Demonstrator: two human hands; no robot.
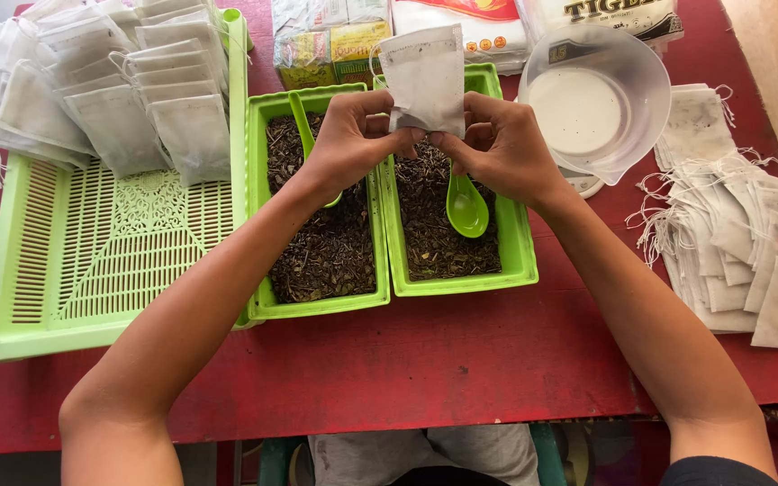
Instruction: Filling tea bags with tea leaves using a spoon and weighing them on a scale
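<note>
The white bag [423, 79] is pinched at its lower edge by both the left hand [348, 139] and right hand [497, 144] above the two green trays [461, 283] of dried leaves, seemingly being closed after filling, calling next for a steady pull on the drawstring.

Bright, even daylight; soft small shadows under the arms on the red tabletop [425, 360]; everything looks sharp.
</note>
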